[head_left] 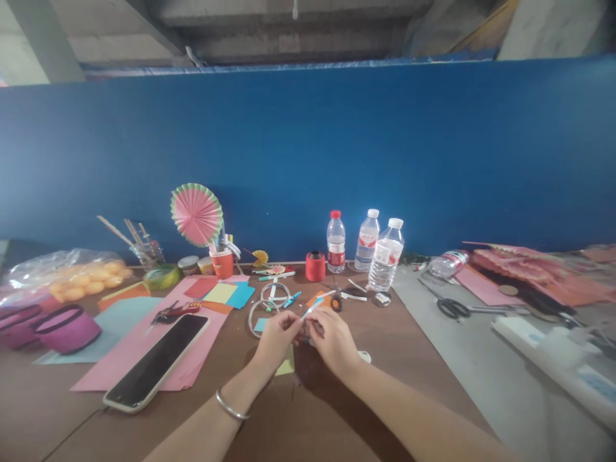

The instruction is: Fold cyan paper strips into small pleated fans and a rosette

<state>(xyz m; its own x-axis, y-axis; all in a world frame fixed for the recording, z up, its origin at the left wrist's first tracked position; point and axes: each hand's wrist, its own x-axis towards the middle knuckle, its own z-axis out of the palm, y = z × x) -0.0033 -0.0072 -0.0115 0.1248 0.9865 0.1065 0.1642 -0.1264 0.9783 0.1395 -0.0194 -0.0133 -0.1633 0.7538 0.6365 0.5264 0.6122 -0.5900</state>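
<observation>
My left hand and my right hand meet over the brown table, fingertips pinched close together. Between them sticks up a thin white and light-blue strip; its lower end is hidden by the fingers. Just beyond the left hand lie loops of clear tubing and a small blue paper piece. A yellow paper piece shows beneath the left hand. Scissors with black and orange handles rest past the right hand, and a white object peeks out beside it.
At left, a phone lies on pink paper, near purple pouches. A pink paper fan stands in an orange cup. Behind are a red thread spool and bottles. At right lies a power strip.
</observation>
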